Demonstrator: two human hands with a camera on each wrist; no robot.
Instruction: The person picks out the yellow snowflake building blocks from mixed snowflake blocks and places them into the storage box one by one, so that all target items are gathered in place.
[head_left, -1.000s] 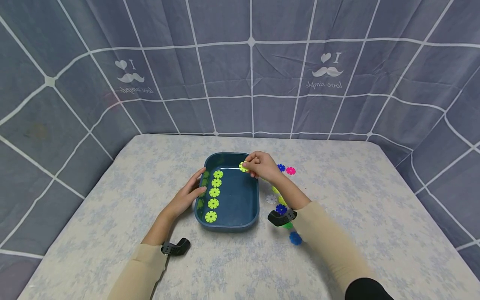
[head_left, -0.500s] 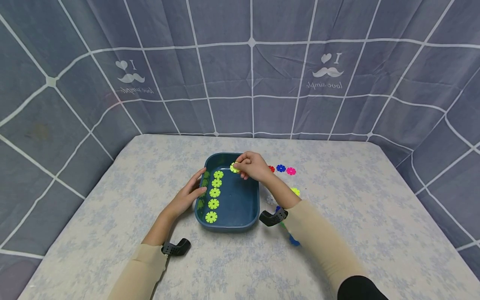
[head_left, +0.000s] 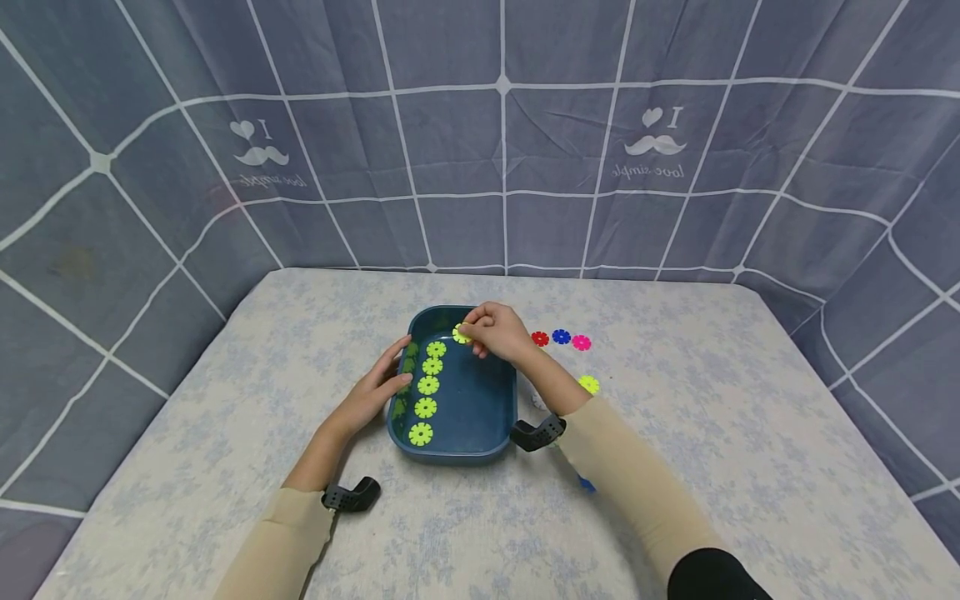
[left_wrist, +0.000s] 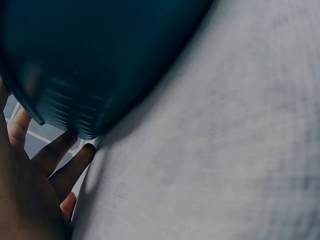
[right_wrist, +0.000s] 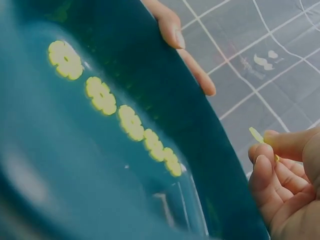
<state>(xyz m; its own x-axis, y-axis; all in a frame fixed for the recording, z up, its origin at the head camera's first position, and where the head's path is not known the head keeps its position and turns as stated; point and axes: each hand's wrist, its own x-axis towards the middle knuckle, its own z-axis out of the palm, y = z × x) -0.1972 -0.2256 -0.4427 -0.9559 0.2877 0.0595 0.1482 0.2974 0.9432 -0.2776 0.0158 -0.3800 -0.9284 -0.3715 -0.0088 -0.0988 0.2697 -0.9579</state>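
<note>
My right hand [head_left: 497, 332] pinches a yellow snowflake building disc [head_left: 461, 332] between thumb and fingertips, over the far end of a dark blue plastic bin [head_left: 480, 400]. In the right wrist view that disc [right_wrist: 256, 134] shows nearly edge-on. Inside the bin, several yellow discs [head_left: 428, 385] lie flat in a row along the left wall, and the held one is just beyond the row's far end. My left hand [head_left: 372, 392] rests against the bin's left side, its thumb and a finger at the rim. In the left wrist view, its spread fingers [left_wrist: 70, 170] touch the outer wall.
Right of the bin lie loose discs: red [head_left: 540, 339], dark blue [head_left: 561, 337], pink [head_left: 581, 342] and yellow [head_left: 589, 384]. My right forearm partly hides others, among them a blue one [head_left: 587, 483]. A grey checked curtain [head_left: 465, 150] hangs behind the pale patterned table [head_left: 225, 400].
My right hand has moved left above the bin with the yellow disc, toward the far end of the row. The red disc has come into sight. My left hand has stayed put.
</note>
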